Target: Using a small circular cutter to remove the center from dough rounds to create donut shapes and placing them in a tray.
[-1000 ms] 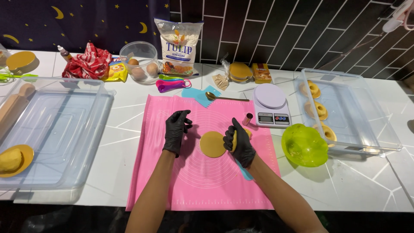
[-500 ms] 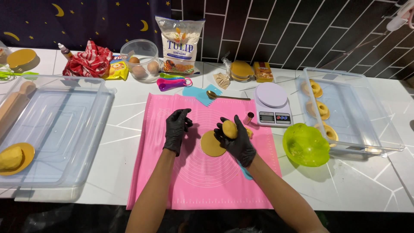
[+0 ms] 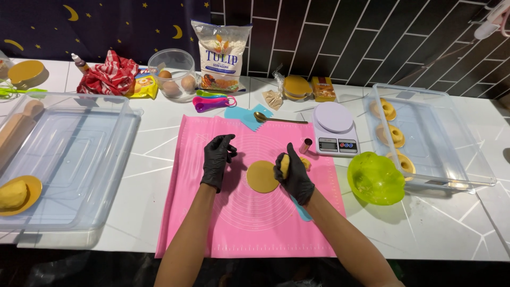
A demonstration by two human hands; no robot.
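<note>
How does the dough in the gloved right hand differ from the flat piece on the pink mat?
The dough lump is thick and rounded; the flat disc is thin and circular. The lump is gripped in the right hand, off the pink mat, while the disc lies on it, untouched by the left hand. Both are yellow-tan.

We see a bright, evenly lit scene from overhead light, with soft short shadows beside the green bowl (image 3: 376, 178) on the white worktop (image 3: 159, 175), mild glare on clear plastic, sharp focus, and slight wide-angle bending near the edges.
</note>
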